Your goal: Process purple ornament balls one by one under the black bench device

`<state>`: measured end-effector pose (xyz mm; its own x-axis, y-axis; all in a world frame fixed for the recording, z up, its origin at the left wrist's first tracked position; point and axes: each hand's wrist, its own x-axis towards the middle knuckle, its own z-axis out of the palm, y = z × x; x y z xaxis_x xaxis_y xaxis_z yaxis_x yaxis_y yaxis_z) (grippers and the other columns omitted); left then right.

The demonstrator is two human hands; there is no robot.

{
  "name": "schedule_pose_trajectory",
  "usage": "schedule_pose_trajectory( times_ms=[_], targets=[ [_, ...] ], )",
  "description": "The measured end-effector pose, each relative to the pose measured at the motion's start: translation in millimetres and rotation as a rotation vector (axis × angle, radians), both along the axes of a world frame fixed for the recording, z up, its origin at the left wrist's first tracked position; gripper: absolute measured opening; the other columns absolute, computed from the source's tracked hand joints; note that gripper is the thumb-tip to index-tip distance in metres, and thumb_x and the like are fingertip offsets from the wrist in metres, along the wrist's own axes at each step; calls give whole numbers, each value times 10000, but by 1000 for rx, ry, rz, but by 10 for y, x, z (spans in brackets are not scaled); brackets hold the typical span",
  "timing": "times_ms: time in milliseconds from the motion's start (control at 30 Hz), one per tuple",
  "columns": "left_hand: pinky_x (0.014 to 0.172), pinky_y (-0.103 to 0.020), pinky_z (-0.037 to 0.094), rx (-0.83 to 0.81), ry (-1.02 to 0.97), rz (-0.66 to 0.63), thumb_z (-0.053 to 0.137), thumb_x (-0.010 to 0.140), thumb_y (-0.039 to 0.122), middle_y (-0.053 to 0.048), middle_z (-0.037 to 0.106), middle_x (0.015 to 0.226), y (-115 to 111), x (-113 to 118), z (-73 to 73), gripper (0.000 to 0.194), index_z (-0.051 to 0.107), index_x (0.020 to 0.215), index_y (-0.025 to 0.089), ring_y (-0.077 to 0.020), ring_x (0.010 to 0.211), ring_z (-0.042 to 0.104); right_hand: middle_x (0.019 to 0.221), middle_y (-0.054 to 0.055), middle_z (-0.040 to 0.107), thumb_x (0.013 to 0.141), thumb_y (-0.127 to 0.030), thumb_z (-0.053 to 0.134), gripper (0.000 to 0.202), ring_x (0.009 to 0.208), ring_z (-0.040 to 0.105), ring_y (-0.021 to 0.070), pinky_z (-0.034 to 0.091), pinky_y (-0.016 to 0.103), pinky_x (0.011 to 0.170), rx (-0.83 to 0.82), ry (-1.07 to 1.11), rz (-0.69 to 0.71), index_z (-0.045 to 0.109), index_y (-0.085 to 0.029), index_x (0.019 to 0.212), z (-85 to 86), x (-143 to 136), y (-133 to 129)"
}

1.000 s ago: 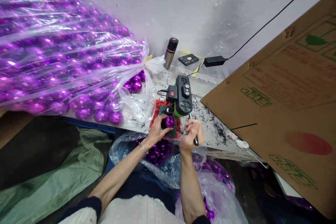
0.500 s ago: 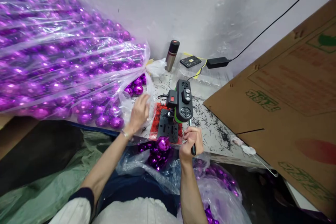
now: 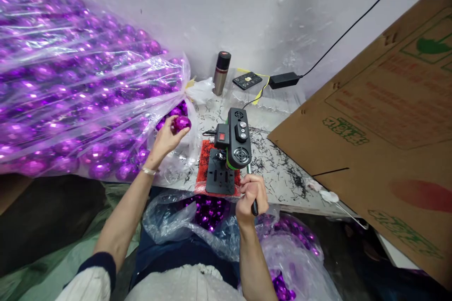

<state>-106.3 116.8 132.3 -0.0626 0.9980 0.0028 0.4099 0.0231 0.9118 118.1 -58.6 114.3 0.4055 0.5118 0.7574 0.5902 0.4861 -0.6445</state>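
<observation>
Between thumb and fingers, my left hand (image 3: 167,137) grips a shiny purple faceted ball (image 3: 182,123) at the opening of a clear plastic bag (image 3: 187,91) full of similar balls. My right hand (image 3: 252,195) is wrapped around the black-ended lever (image 3: 254,207) of a small black bench press (image 3: 239,137). The press has round vents, knobs and a red switch. Its slotted black base plate (image 3: 221,174) rests on a red mat (image 3: 202,169). Below the table edge, more purple balls (image 3: 208,211) lie in an open clear plastic bag over my lap.
A steel flask (image 3: 221,74) with a black lid, a black keypad-like device (image 3: 247,81) and a power adapter (image 3: 284,80) stand or lie at the back. Black clippings litter the white tabletop (image 3: 263,150). A large cardboard box (image 3: 381,141) leans in at right.
My left hand has moved up and left to the bag's opening and taken a purple ball. The ball at the plate's front edge is gone from there. My right hand stays on the lever.
</observation>
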Motion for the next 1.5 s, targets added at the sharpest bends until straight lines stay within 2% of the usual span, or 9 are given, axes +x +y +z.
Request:
schedule_pose_trajectory(
  times_ms=[133,267,500,767,1000,1133,1267,1367,1500],
  targets=[
    [1030,-406,650,-298,-845,-72,857,875,264,-138,791,1259,-685,28,-37,464,729,1311,171,-259,1111,788,732,-13,616,1097,-250,466,394,678,627,142,456,297,602,-19,58,-23,529,-242,708,25,-26,-1],
    [1050,-412,664,-496,-1102,-77,815,910,236,-118,835,1151,-1136,219,-213,273,768,1164,148,-256,1074,815,725,-18,616,1098,-245,477,397,692,628,137,462,298,635,5,70,-5,537,-237,706,52,-34,5],
    [1007,-364,684,-631,-1230,-53,755,966,213,-116,852,1093,-1246,552,-435,169,766,1104,117,-247,1000,848,705,-23,593,1104,-250,461,399,699,631,145,479,315,676,-10,1,-17,535,-242,711,84,-22,3],
    [786,-268,703,-756,-1311,-14,582,1113,371,-161,843,1052,-1183,527,-463,316,732,1207,110,-185,841,832,727,-10,610,1105,-251,454,394,691,629,151,482,329,664,0,-13,-17,551,-242,723,70,-20,12],
    [899,-348,714,-736,-1273,-20,660,1064,322,-155,846,1093,-1201,525,-550,353,688,1354,122,-237,973,846,716,-12,595,1103,-261,456,393,700,632,153,497,323,668,-12,-6,-16,548,-246,721,41,-18,-1],
    [919,-343,705,-739,-1253,-59,687,1040,313,-157,849,1097,-1251,515,-548,311,714,1280,118,-236,983,845,737,-8,601,1094,-263,461,366,716,639,158,518,326,674,-14,-39,-26,552,-247,739,42,-3,8],
    [843,-326,698,-797,-1183,-209,754,1009,421,-162,855,1050,-1377,439,-536,332,761,1155,123,-243,889,842,1086,59,718,1056,-391,614,162,747,662,147,570,319,652,18,-1,7,664,-247,1112,17,10,-5],
    [815,-334,688,-831,-1133,-271,787,971,570,-141,856,1002,-1491,398,-589,455,783,1147,151,-250,850,833,1444,174,642,1014,-541,675,645,846,721,178,652,378,734,-67,58,2,474,-257,1557,-105,15,-117],
    [872,-348,679,-845,-1027,-303,865,858,674,-96,860,971,-1698,491,-728,549,811,1113,191,-278,952,836,1508,203,651,906,-636,786,909,1314,713,334,661,498,1051,-398,-78,139,426,-228,1633,-451,-72,-462]
  ],
)
